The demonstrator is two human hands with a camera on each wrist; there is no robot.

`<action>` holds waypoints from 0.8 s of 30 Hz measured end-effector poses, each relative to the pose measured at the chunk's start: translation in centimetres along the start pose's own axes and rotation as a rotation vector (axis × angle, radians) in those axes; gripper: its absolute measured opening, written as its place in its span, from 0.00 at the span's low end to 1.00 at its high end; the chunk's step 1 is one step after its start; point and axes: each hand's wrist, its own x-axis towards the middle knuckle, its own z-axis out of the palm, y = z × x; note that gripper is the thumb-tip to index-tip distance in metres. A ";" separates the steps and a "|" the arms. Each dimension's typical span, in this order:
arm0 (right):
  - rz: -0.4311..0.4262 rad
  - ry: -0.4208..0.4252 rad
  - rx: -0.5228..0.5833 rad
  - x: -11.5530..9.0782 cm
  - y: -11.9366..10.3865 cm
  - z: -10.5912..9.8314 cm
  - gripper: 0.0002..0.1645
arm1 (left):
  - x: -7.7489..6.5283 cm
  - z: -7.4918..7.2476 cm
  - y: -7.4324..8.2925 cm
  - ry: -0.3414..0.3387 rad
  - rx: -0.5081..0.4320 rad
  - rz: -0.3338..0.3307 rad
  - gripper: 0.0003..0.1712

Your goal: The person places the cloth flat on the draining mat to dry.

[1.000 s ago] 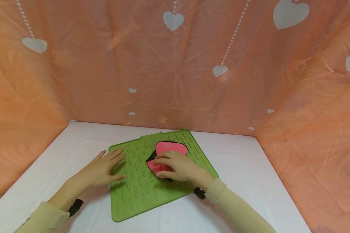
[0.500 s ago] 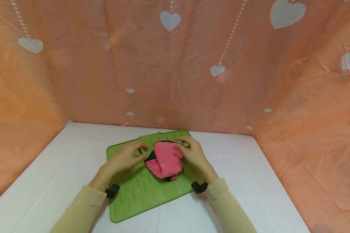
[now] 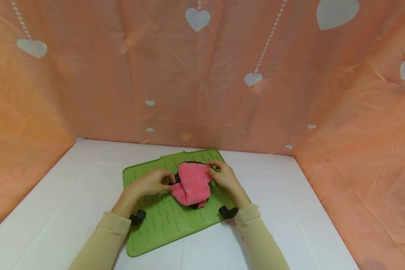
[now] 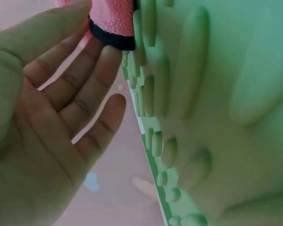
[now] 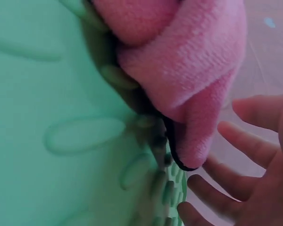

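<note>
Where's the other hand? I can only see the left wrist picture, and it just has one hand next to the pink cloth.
Observer: The right hand is at the right side of the pink cloth, with its fingers reaching toward it.

Operator: Okay! What about the green mat? I only get a bit of it. Is it straight?

Observer: No. In the head view the whole mat sits at a slant on a white table.

Operator: And what is the person wearing on their arms? I can't see any arms.

Observer: Beige sleeves on both arms, ending near the wrists.
</note>
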 end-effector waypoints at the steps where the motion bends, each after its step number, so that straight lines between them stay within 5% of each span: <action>1: 0.000 -0.008 0.001 -0.1 0.0 0.1 0.20 | 0.0 0.1 0.0 -0.005 0.011 -0.003 0.06; 11: -0.017 -0.019 -0.013 -0.8 0.1 0.3 0.17 | -0.4 0.8 0.3 -0.011 0.058 -0.002 0.05; 19: -0.146 0.169 0.063 -0.3 0.3 0.5 0.11 | -0.3 0.2 0.5 0.019 0.033 0.006 0.05; 24: -0.194 0.210 0.123 0.0 0.1 0.5 0.12 | -0.6 -0.5 0.4 0.058 -0.003 0.017 0.05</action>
